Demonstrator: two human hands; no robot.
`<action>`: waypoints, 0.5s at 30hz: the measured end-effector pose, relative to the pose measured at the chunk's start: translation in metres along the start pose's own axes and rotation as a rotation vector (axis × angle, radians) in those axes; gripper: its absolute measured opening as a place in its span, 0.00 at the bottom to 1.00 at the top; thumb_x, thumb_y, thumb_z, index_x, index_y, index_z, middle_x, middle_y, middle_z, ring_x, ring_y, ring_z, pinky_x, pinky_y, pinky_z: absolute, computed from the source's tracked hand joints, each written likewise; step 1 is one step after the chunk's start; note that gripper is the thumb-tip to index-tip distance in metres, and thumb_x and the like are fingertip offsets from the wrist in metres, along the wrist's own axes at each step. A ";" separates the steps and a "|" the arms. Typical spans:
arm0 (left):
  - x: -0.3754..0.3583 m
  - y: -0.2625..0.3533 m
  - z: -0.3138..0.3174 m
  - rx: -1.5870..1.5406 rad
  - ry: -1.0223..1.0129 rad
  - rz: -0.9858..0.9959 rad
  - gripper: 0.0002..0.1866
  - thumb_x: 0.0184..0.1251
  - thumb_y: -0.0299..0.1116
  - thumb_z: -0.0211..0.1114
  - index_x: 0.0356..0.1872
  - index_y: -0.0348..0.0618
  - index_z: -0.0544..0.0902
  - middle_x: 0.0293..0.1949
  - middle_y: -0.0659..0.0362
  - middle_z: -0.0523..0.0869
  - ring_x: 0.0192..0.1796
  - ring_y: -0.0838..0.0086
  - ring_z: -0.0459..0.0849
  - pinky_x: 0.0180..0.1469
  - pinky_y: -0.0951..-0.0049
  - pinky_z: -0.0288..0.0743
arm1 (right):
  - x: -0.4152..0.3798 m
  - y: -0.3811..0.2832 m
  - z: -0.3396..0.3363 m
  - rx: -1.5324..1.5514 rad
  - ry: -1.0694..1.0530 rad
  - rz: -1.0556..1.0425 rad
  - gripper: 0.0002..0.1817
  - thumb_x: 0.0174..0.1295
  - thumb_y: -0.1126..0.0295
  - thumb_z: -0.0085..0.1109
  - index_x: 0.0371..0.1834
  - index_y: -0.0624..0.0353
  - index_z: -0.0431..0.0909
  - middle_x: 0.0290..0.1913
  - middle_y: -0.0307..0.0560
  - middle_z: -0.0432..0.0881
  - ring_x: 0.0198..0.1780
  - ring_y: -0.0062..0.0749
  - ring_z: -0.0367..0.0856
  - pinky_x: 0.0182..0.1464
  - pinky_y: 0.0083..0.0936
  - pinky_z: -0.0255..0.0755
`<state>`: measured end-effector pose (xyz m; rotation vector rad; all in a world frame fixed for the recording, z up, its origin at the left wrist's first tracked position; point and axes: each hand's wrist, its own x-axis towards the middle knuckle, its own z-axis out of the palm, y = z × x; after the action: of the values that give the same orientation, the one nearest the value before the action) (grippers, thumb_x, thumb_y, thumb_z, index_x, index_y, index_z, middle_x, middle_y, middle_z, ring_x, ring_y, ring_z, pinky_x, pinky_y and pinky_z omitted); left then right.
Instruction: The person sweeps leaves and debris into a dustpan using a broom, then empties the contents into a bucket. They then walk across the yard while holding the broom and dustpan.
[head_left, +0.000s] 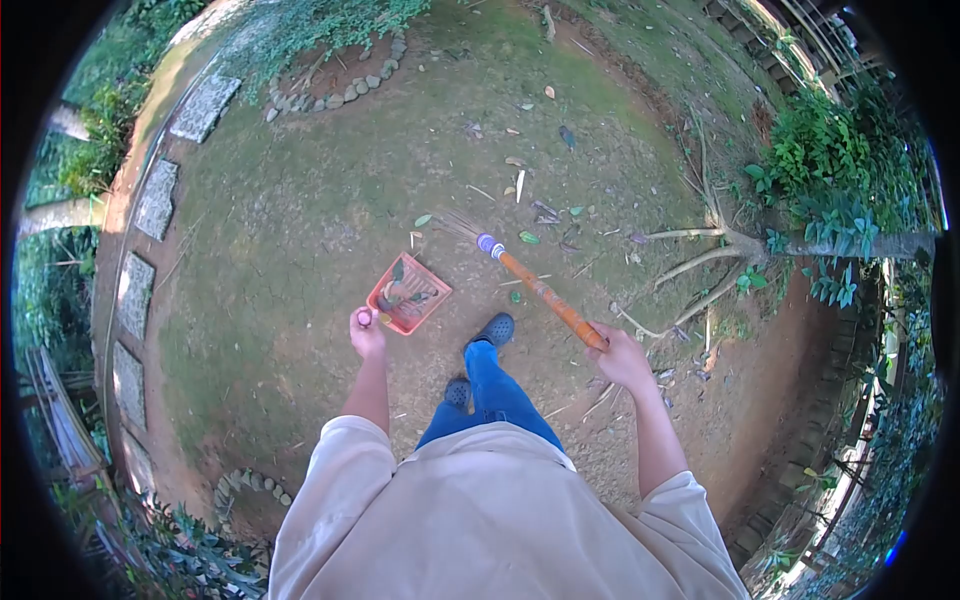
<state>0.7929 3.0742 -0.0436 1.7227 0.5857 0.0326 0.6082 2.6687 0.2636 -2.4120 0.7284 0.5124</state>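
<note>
My left hand [368, 334] is closed round the handle of an orange-red dustpan [432, 284], whose pan holds several dark and green leaves. In my right hand [622, 358] is the end of a stick broom [545, 292] with an orange-brown handle and a purple and white binding. Its thin bristles [458, 226] point up and left, close over the ground beyond the dustpan. A green leaf [423, 220] lies near the bristle tips, and another green leaf [529, 237] lies just right of the binding.
Dry leaves and twigs are scattered over the mossy ground [290, 220]. Exposed tree roots [712, 255] spread at the right, by a trunk [850, 245]. A ring of stones [335, 100] stands at the back left. Stone slabs [157, 200] line the left edge.
</note>
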 end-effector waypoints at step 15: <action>0.075 0.034 0.043 0.210 0.189 0.020 0.13 0.64 0.22 0.69 0.48 0.43 0.79 0.43 0.62 0.82 0.44 0.76 0.79 0.51 0.74 0.75 | 0.181 -0.076 -0.016 -0.226 -0.059 -0.199 0.29 0.58 0.65 0.60 0.66 0.51 0.74 0.42 0.64 0.85 0.46 0.61 0.83 0.52 0.51 0.76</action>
<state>0.8847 3.0609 -0.0441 1.9427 0.7316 0.1544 0.7978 2.6427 0.2161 -2.6295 0.4171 0.6082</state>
